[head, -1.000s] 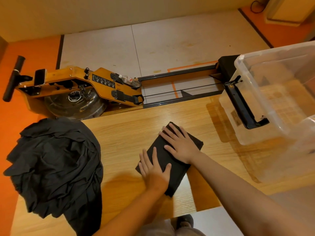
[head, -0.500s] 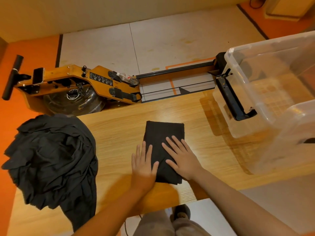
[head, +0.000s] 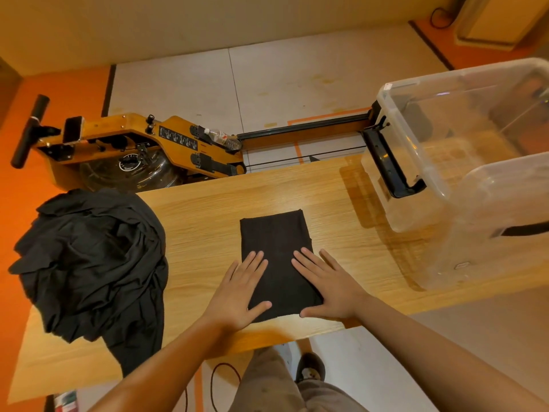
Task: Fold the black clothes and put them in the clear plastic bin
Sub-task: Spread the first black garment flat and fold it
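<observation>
A folded black garment point(head: 276, 242) lies as a neat rectangle in the middle of the wooden table point(head: 214, 209). My left hand point(head: 240, 292) rests flat on its near left corner, fingers straight. My right hand point(head: 329, 283) presses flat on its near right edge, fingers spread. A heap of unfolded black clothes point(head: 92, 263) sits at the table's left end and hangs over the front edge. The clear plastic bin point(head: 463, 162) stands on the table's right end; I see nothing inside it.
A wooden rowing machine point(head: 142, 144) with a black handle and a plastic bottle lies on the floor behind the table. My legs and a shoe show below the front table edge, beside a cable on the floor.
The folded garment has been turned from a slant to square with the table edge. Both hands slid back from its middle to its near corners.
</observation>
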